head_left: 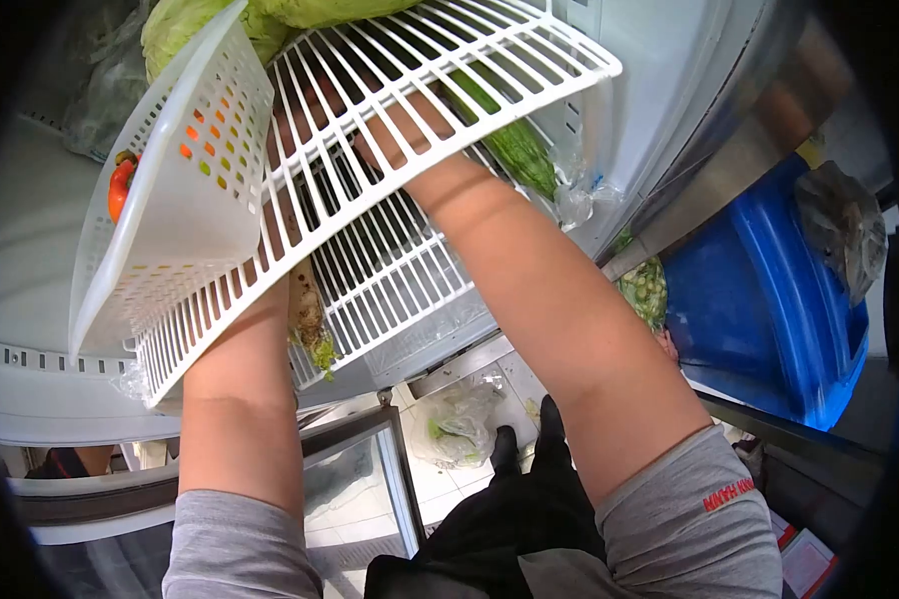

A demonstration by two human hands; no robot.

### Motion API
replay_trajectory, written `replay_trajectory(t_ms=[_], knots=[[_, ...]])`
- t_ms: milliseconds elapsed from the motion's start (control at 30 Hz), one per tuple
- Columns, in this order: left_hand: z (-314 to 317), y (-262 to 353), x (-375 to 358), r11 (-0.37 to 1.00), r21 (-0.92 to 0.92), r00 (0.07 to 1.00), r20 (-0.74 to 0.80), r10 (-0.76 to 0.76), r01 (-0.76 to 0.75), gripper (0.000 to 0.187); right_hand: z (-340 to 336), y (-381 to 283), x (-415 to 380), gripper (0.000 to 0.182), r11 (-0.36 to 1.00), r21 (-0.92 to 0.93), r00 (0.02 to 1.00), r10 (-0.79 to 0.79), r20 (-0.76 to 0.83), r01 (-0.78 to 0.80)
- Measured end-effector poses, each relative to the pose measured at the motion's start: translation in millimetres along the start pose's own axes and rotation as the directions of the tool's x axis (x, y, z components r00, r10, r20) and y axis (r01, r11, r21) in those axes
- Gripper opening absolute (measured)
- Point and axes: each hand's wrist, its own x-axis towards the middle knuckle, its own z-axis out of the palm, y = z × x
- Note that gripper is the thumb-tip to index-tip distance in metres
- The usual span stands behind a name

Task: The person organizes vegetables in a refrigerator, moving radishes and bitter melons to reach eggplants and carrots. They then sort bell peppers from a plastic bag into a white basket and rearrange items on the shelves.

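Both my arms reach into a fridge beneath a white wire shelf (pixel 425 165). My left hand (pixel 308 112) shows only in pieces through the bars; its fingers are hidden. Through the same bars I see part of my right hand (pixel 398 130), with its fingers mostly covered, so what it holds cannot be made out. A long green vegetable (pixel 514 145) lies just right of my right hand. Near my left forearm, a pale, dirt-marked root vegetable (pixel 308 304) with a leafy green tip pokes out over the lower wire shelf (pixel 400 280).
On the upper shelf, a white perforated basket (pixel 195 215) holds orange-red peppers (pixel 122 188), beside leafy green heads (pixel 210 30). A blue bin (pixel 759 290) and a pineapple (pixel 644 295) are at right. A plastic bag of greens (pixel 454 424) lies on the floor by my feet.
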Motion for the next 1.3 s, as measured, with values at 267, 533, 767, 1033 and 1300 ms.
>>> replay_trajectory(t_ms=[267, 533, 767, 1033, 1300], knots=[[5, 0, -1, 1.0, -0.004, 1.0, -0.002, -0.005, 0.005, 0.077, -10, -3, -4, 0.06, 0.998, 0.043, 0.99, 0.056, -0.128, -0.051], [10, -1, 2, 1.0, -0.005, 1.0, -0.006, -0.006, 0.006, 0.076, -19, 9, -7, 0.069, 0.979, 0.188, 0.99, 0.054, 0.131, -0.079], [12, -3, 7, 1.0, 0.003, 1.0, -0.014, 0.008, -0.008, 0.074, -37, 1, -15, 0.054, 0.946, 0.323, 0.994, 0.031, -0.107, 0.006], [17, -6, 23, 1.0, 0.008, 0.999, -0.027, 0.03, -0.03, 0.072, -37, 13, -15, 0.061, 0.995, 0.091, 0.976, 0.007, 0.216, -0.027], [17, -9, 31, 0.999, -0.005, 0.998, -0.019, 0.053, -0.053, 0.07, -28, -52, -31, 0.063, 0.929, 0.362, 0.976, -0.146, 0.159, 0.08]])
